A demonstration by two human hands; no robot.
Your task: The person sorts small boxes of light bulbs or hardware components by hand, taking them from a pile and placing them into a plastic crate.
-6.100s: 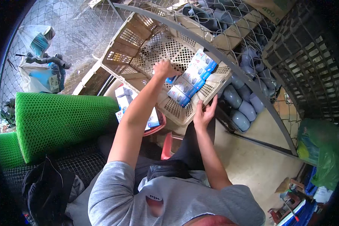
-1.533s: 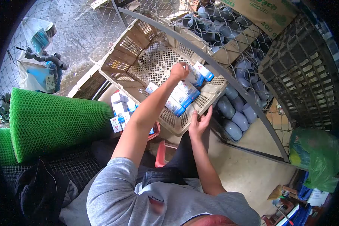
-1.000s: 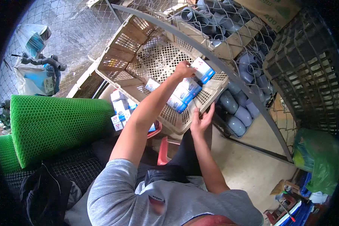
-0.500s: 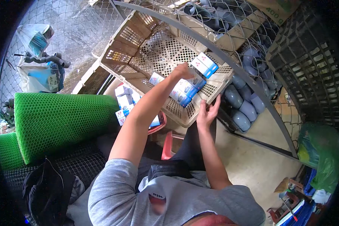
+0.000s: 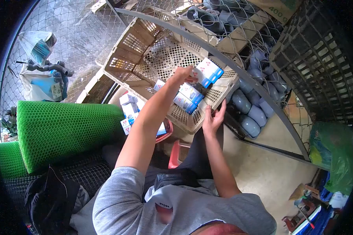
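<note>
My left hand [image 5: 183, 74] reaches into a beige plastic crate [image 5: 127, 62], its fingers closed on a small white-and-blue box [image 5: 202, 80]. That box is partly hidden by the hand and sits close against another white-and-blue box [image 5: 210, 70] on its right. More of the same boxes [image 5: 187, 96] stand in a row along the crate's near side, below my left forearm. With thumb and fingers, my right hand [image 5: 213, 120] grips the crate's near right rim [image 5: 219, 105]. The crate is tilted towards me.
A red container [image 5: 169, 129] with more boxes [image 5: 130, 105] stands left of my knees, near a red stool [image 5: 176, 154]. Green mesh rolls [image 5: 66, 133] lie at left. A curved metal-framed wire fence [image 5: 259, 80] crosses the crate's far side. Grey pipe fittings [image 5: 249, 109] fill crates at right.
The box under my left hand has shifted up and right, close beside the rightmost box. My right hand keeps its hold on the crate rim.
</note>
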